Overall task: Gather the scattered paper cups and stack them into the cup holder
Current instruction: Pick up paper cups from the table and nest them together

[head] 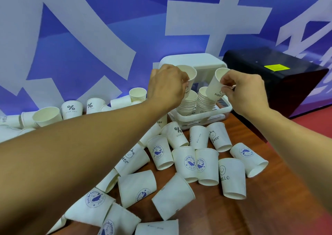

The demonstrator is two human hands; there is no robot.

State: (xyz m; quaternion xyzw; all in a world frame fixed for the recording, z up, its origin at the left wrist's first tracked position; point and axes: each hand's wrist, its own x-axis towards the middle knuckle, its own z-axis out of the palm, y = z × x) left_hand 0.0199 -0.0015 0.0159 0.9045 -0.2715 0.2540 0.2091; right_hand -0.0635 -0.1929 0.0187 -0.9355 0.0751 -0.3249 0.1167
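2 bare hands work over a wooden table [269, 207] strewn with paper cups. The left hand [167, 85] grips the left cup [189, 73], fingers curled round its wall, mouth up and a little tilted, just above the left stack [188, 102]. The right hand [246, 91] pinches the right cup [215, 85], marked with part of "HELLO", between thumb and fingertips. That cup leans mouth up, with its base at the top of the right stack [203, 101]. Whether it has entered the stack cannot be told.

Both stacks stand side by side, mouths up, in the white holder [194, 60], which sits at the back of the table against a blue backdrop [89, 37] with large white characters. The holder has a flat top and a slotted tray [203, 117] at its base, and the stacks rise from the tray. The number of cups in each stack cannot be counted.

Loose cups [231, 177] lie on their sides or stand mouth down across the table in front of the holder, many touching or overlapping. They carry whale, bear, smiley and "%" prints. More cups [71, 109] sit along the backdrop to the left, beyond the left forearm, 1 of them upright.

A black box [280, 84] with a yellow label [276, 67] stands just right of the holder, behind the right hand
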